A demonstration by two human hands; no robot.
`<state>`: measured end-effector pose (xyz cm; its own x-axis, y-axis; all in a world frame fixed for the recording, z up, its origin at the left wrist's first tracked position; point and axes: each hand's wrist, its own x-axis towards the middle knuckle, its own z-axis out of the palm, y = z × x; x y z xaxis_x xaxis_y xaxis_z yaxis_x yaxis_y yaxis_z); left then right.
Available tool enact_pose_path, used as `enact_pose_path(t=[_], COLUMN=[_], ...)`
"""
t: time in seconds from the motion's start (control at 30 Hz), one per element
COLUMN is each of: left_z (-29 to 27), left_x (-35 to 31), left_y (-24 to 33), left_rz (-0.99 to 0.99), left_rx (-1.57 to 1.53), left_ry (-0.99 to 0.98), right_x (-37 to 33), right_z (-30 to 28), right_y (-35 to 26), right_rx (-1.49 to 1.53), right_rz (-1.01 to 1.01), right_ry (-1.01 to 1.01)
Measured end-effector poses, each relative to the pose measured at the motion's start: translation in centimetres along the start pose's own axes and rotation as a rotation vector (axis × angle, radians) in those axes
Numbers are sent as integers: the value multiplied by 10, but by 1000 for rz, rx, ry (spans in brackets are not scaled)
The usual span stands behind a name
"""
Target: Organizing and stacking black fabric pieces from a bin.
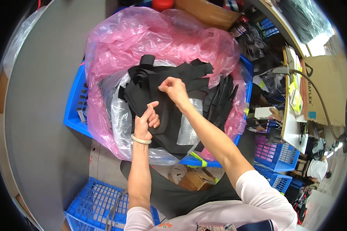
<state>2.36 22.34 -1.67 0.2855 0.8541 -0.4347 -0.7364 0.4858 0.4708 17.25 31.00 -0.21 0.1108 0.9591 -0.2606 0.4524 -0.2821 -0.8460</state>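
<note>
Black fabric pieces (169,125) lie heaped in front of me, some flat and some folded or rolled. They rest within clear and pink plastic bags inside a blue crate (74,109). My right hand (175,91) pinches a black fabric piece (155,82) near the top of the heap. Lower and to its left, my left hand (147,120) hovers over the fabric with its fingers curled and thumb and forefinger close together. Whatever it may hold is hidden. A pale bangle (141,139) circles the left wrist.
Pink plastic (131,30) bunches up behind the fabric. A grey panel (38,107) stands along the left. Another blue crate (100,200) sits low at the left. On the right are a cluttered shelf, a cardboard box (325,88), more blue crates (275,152) and a distant person.
</note>
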Motion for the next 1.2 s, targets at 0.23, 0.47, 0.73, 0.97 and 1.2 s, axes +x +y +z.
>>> enact_pose_path(t=[0.23, 0.47, 0.73, 0.97, 1.2], left_z=[-9, -27, -17, -10, 26], left_x=[-7, -16, -35, -28, -21], left_y=[11, 16, 19, 17, -5], left_rz=[6, -36, -40, 137, 283], left_rx=[-30, -366, -27, 7, 179], left_ry=[-80, -578, -774, -74, 300], right_x=[-25, -30, -68, -90, -120], right_z=[-28, -29, 35, 19, 16], right_y=[-18, -14, 17, 3, -23], right_rx=[-28, 193, -658, -333, -512], right_rz=[-195, 134, -366, -345, -532], right_ry=[11, -979, 15, 262, 19])
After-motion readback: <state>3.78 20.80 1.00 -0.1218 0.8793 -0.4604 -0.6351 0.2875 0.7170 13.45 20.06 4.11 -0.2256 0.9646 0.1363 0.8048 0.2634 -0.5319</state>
